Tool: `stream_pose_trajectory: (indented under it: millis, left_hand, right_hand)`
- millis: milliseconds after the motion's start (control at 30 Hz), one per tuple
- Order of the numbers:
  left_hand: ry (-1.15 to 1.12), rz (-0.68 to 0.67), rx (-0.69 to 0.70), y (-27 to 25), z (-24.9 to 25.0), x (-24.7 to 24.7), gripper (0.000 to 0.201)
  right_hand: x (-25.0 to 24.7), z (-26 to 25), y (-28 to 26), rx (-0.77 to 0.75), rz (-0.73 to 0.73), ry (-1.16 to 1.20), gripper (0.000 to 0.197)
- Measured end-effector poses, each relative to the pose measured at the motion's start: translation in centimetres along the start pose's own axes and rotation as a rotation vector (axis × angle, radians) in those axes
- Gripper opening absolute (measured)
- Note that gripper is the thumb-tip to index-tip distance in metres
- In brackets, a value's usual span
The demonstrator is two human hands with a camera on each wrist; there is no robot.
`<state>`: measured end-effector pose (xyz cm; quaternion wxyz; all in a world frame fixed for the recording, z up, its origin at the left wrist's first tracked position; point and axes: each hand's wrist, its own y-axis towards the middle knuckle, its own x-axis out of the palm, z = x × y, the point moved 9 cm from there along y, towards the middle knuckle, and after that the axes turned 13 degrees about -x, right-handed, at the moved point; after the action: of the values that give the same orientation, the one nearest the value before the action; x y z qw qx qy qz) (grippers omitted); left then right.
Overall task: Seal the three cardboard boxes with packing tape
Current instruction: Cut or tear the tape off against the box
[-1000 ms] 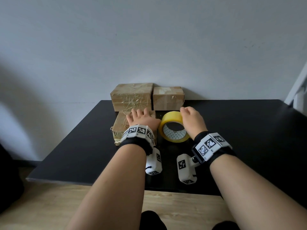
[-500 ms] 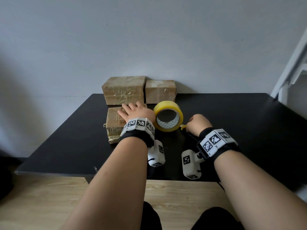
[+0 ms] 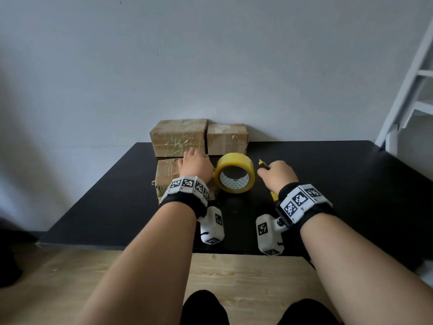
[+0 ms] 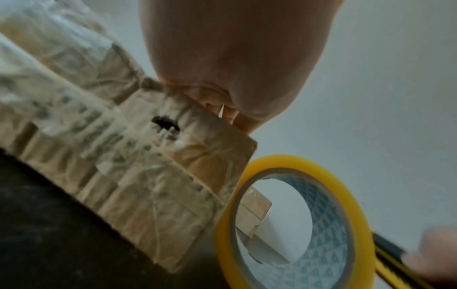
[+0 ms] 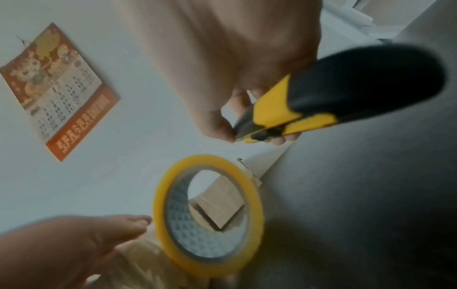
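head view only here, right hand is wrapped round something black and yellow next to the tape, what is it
Observer: A utility knife, black and yellow; the right hand grips its front end.
Operator: blade out
Observer: Cannot tell; the picture is blurred there.
Operator: anything on the wall i cant see
Observer: A calendar with an orange border hangs there, seen from the right wrist.
Operator: front box ok
Observer: The left wrist view shows a small dark hole in the side of the box under the left hand.
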<state>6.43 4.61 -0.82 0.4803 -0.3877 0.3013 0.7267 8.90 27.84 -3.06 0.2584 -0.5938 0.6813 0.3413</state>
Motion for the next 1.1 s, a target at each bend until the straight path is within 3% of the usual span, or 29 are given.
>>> stream_pose_trajectory:
  millis: [167,367,733,1100]
  left_hand:
    - [0.057,-0.042,0.141,-1.5,0.4,0.5,0.039]
    - [0.098,-0.147,0.185,-2.1,-0.7,1.5,0.048]
    - [0.163,-0.262,0.211,-2.3,-1.3,1.5,0.049]
    - [0.177,-0.286,0.216,-1.7,-1.3,2.1,0.049]
  right_hand:
    - [-2.0,-4.4,-1.0,-0.162,0.108,0.260,0.036]
    - [0.5,-9.0,-4.5,-0.227,-0.092,0.518,0.031]
    - [5.9,-8.1,-4.9,-0.094,-0.208,0.477,0.034]
    - [7.1,-8.3,-4.2,-0.062,-0.230,0.423,0.033]
